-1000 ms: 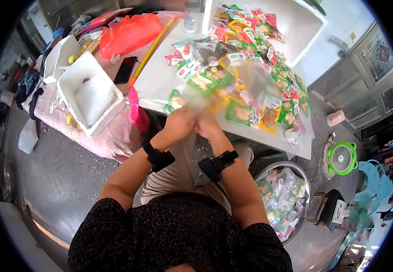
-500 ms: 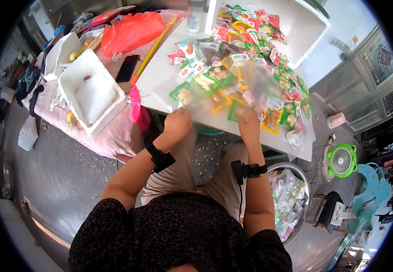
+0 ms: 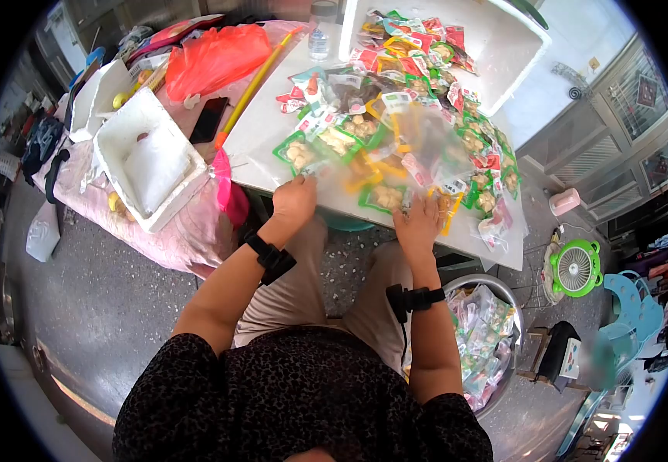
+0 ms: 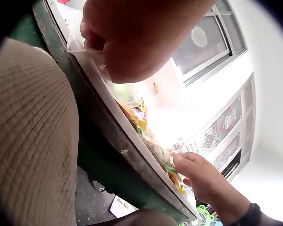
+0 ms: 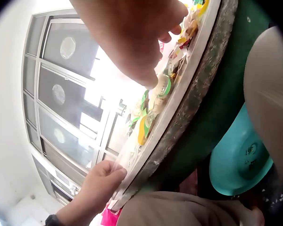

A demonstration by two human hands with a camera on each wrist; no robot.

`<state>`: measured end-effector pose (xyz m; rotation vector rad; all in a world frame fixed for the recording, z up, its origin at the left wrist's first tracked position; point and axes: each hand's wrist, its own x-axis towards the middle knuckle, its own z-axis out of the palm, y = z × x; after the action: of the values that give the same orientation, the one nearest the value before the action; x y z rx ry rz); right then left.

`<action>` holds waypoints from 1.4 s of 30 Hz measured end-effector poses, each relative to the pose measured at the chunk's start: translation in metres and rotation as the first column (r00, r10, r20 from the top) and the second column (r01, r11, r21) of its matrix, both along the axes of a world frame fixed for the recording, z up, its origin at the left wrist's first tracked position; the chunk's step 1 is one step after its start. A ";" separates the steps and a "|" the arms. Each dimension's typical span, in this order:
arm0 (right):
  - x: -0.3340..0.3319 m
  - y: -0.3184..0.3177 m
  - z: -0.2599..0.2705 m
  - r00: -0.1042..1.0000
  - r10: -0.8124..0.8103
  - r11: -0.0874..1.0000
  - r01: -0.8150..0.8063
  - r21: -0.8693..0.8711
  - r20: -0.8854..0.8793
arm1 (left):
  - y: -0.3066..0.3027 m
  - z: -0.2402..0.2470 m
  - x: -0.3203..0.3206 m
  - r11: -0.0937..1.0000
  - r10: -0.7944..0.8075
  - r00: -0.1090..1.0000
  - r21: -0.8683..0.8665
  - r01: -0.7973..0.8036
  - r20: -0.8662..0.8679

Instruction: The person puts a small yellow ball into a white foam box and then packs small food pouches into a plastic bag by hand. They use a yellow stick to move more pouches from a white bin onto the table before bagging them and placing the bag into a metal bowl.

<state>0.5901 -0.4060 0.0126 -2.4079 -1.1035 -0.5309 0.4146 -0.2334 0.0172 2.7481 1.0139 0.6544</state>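
Observation:
My left hand is at the near table edge, fingers curled, pinching the edge of a clear plastic bag. A green-edged packet of pale food pieces lies just beyond that hand. To the right, my right hand reaches over the table edge with its fingers spread. Its fingertips are at a yellow-edged packet, and another green-edged packet lies just to its left. In the right wrist view the right hand hovers low over the packets, and the left hand holds the plastic.
A heap of green, red and yellow packets spills from a white foam box on the table. A metal basin of packets stands at right. At left are a foam box, a phone and a red bag.
From being together at the table edge, my hands have parted. The right has moved right and spread its fingers over the packets; the left has shifted slightly left.

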 end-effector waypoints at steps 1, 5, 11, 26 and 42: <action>0.004 0.000 0.002 0.999 -0.029 0.999 0.027 -0.045 -0.045 | -0.001 -0.001 0.001 1.000 -0.001 1.000 -0.019 0.002 0.011; 0.005 0.000 0.014 0.998 -0.046 0.971 0.033 -0.237 -0.047 | -0.005 0.001 0.001 0.996 -0.028 0.999 -0.088 0.031 0.036; 0.001 0.003 0.014 0.940 0.196 0.975 -0.156 0.158 -0.280 | -0.002 -0.003 -0.004 0.984 -0.095 0.984 -0.134 0.116 0.153; -0.012 0.020 0.012 -0.059 0.568 0.769 0.393 0.504 -0.821 | -0.016 -0.010 0.001 0.968 -0.116 0.966 -0.191 0.162 0.232; -0.049 0.026 0.011 -0.244 0.837 0.545 0.452 0.706 -0.489 | -0.029 0.025 0.003 0.954 -0.063 0.980 -0.276 0.115 0.190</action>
<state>0.5412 -0.3797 0.0231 -0.7534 -0.2532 0.9662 0.4175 -0.2626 0.0419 2.4201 0.8631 0.6688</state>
